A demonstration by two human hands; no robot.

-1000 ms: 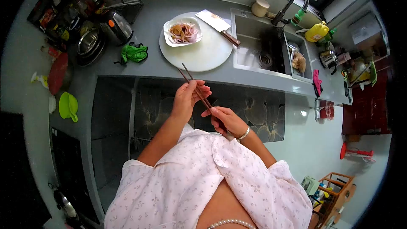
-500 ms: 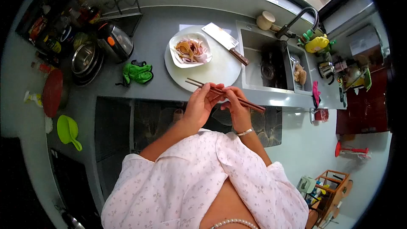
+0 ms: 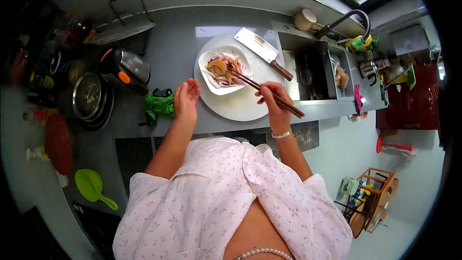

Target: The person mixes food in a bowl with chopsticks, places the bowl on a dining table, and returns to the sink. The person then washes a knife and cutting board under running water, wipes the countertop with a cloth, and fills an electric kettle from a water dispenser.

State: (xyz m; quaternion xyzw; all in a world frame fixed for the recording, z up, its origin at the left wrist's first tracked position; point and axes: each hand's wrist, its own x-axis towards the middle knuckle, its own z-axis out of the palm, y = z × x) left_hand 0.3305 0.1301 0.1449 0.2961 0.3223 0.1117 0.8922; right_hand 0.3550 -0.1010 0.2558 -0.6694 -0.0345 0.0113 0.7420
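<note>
My right hand (image 3: 276,102) grips a pair of brown chopsticks (image 3: 255,85). Their tips reach into the sliced food (image 3: 219,67), pale and purple strips like onion with brown pieces, heaped in a white square bowl (image 3: 214,89). The bowl rests on a round white cutting board (image 3: 240,110). Left of the bowl, my left hand (image 3: 186,98) is raised with its fingers stretched out and nothing in it. A cleaver (image 3: 260,47) with a wooden handle lies on the board, right of the bowl.
A green cloth item (image 3: 161,107) lies just behind my left hand. Farther left stand an electric kettle (image 3: 126,70) and stacked metal bowls (image 3: 89,97). On the right are the sink (image 3: 301,48) and its faucet (image 3: 344,20). A green ladle (image 3: 91,187) sits at lower left.
My left hand has let go of the chopsticks and moved left. My right hand has brought their tips into the food in the bowl. The view has shifted slightly.
</note>
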